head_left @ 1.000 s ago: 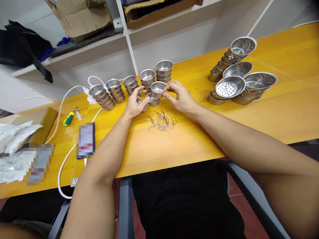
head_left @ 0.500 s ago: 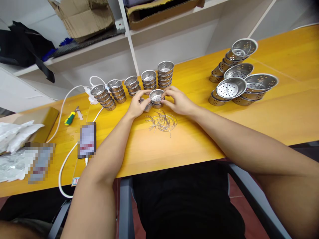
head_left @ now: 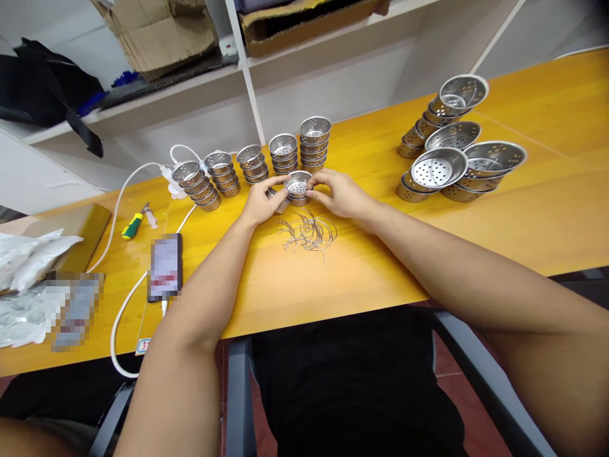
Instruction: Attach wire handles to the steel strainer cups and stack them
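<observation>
Between my hands stands a small perforated metal strainer cup (head_left: 298, 184), its open mouth up and another cup seemingly under it. My left hand (head_left: 262, 202) grips its left rim with thumb and fingers. On the opposite side, my right hand (head_left: 337, 193) pinches the right rim. Beside my left fingers a further metal cup (head_left: 281, 207) lies tilted, partly hidden by that hand. Just in front of the cup, a loose heap of thin curved wire handles (head_left: 308, 232) rests on the table.
Behind my hands, stacks of perforated cups (head_left: 315, 138) stand in a row. More stacked cups (head_left: 438, 170) lean at the right. Left of my arm are a phone (head_left: 164, 266) on a white cable, a green-yellow screwdriver (head_left: 133, 225) and plastic bags (head_left: 28, 260). A shelf (head_left: 333, 60) borders the table (head_left: 266, 304).
Almost nothing differs. The view has shifted very slightly, while both hands keep their hold on the strainer cup's rim.
</observation>
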Demonstrator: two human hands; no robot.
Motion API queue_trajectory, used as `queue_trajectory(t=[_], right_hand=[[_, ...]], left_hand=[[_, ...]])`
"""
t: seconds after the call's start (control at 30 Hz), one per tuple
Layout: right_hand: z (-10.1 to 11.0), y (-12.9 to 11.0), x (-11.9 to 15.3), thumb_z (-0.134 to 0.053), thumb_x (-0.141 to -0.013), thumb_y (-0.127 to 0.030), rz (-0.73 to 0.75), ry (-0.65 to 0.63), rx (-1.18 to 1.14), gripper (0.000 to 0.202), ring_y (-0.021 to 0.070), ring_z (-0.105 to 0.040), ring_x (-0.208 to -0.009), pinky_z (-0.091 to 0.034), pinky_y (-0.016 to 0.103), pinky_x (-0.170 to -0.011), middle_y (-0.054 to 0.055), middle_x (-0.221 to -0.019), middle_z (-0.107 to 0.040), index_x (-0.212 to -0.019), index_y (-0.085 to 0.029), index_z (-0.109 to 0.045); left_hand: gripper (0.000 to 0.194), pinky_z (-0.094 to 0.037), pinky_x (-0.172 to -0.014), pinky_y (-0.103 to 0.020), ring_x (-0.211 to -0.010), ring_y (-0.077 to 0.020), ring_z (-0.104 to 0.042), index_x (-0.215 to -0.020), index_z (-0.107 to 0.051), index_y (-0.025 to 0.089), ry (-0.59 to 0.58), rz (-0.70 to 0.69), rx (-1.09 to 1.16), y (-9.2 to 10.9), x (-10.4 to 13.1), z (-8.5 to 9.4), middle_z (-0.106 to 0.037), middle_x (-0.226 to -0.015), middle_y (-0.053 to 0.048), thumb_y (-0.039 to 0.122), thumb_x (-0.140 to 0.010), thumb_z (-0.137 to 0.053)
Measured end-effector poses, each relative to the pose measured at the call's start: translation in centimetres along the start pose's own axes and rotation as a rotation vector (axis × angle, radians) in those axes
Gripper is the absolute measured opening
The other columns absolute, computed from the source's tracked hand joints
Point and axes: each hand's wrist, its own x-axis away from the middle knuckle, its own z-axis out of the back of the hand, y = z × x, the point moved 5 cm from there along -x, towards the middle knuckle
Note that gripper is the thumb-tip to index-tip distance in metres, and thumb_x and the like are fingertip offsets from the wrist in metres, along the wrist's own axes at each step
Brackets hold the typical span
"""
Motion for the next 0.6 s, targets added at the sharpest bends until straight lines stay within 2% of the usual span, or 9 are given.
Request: queue_trajectory(t=[0.07,0.13,0.23,0.3,0.33,0.4,0.5,0.6], right_hand=[[-0.1,-0.1,0.0,-0.082,-0.108,-0.039,0.0,-0.003,0.014,0.012,0.0412,-0.082,-0.123,-0.065,0.068,-0.118,0.014,-0.125,-0.086,-0.11,-0.028,-0.08],[-0.2,0.1,0.0,-0.08,-0.107,-0.039,-0.001,0.005,0.042,0.013,0.0414,-0.081,-0.123,-0.066,0.069,-0.118,0.015,-0.126,-0.084,-0.111,-0.027,-0.079],[0.0,0.8,0.0,-0.081,-0.106,-0.041,-0.021,0.049,0.083,0.017,0.0433,-0.078,-0.13,-0.063,0.073,-0.125,0.017,-0.133,-0.08,-0.115,-0.027,-0.078],[0.4,1.3,0.1,-0.083,-0.105,-0.046,-0.037,0.085,0.09,0.024,0.0457,-0.075,-0.137,-0.057,0.077,-0.133,0.018,-0.139,-0.076,-0.118,-0.027,-0.078],[0.7,1.3,0.1,-0.084,-0.105,-0.049,-0.038,0.104,0.092,0.028,0.0469,-0.074,-0.141,-0.054,0.078,-0.136,0.019,-0.142,-0.074,-0.121,-0.027,-0.078],[1.4,0.7,0.1,-0.085,-0.105,-0.054,-0.016,0.165,0.102,0.036,0.0487,-0.069,-0.15,-0.051,0.08,-0.139,0.02,-0.149,-0.071,-0.127,-0.027,-0.079],[2.4,-1.9,0.3,-0.079,-0.109,-0.057,0.06,0.237,0.104,0.037,0.0472,-0.069,-0.15,-0.06,0.075,-0.131,0.02,-0.156,-0.072,-0.133,-0.028,-0.08],[1.6,-4.9,0.6,-0.069,-0.113,-0.052,0.158,0.112,0.052,0.035,0.0413,-0.076,-0.137,-0.07,0.063,-0.113,0.016,-0.153,-0.078,-0.137,-0.031,-0.081]], left_hand=[[0.053,-0.075,-0.114,-0.055,-0.116,-0.0333,-0.09,-0.14,-0.088,0.021,-0.002,0.0,-0.005,-0.2,0.1,-0.1,-0.094,-0.131,-0.014,0.062,-0.108,-0.078],[0.066,-0.07,-0.125,-0.059,-0.133,-0.0362,-0.087,-0.148,-0.083,0.022,-0.001,-0.033,-0.015,-0.3,0.1,-0.2,-0.09,-0.144,-0.017,0.073,-0.108,-0.078],[0.107,-0.061,-0.138,-0.062,-0.158,-0.0404,-0.075,-0.17,-0.063,0.023,0.042,-0.083,-0.035,-0.9,0.2,-0.3,-0.075,-0.166,-0.022,0.092,-0.092,-0.091],[0.136,-0.059,-0.14,-0.063,-0.165,-0.0432,-0.069,-0.181,-0.047,0.028,0.066,-0.103,-0.062,-1.4,0.2,-0.5,-0.065,-0.175,-0.024,0.094,-0.076,-0.104],[0.144,-0.059,-0.14,-0.064,-0.167,-0.0442,-0.067,-0.184,-0.04,0.03,0.069,-0.115,-0.08,-1.5,0.1,-0.7,-0.061,-0.177,-0.024,0.092,-0.072,-0.107],[0.148,-0.057,-0.141,-0.065,-0.169,-0.0448,-0.065,-0.189,-0.029,0.034,0.067,-0.149,-0.116,-1.4,-0.1,-0.9,-0.059,-0.178,-0.023,0.085,-0.076,-0.11],[0.14,-0.055,-0.142,-0.064,-0.167,-0.0421,-0.066,-0.192,-0.018,0.036,0.079,-0.195,-0.149,-0.4,-0.3,-0.9,-0.062,-0.175,-0.021,0.075,-0.089,-0.105],[0.129,-0.059,-0.14,-0.063,-0.16,-0.039,-0.072,-0.192,-0.016,0.037,0.068,-0.21,-0.148,1.1,-0.3,-0.8,-0.069,-0.169,-0.018,0.07,-0.098,-0.099]])
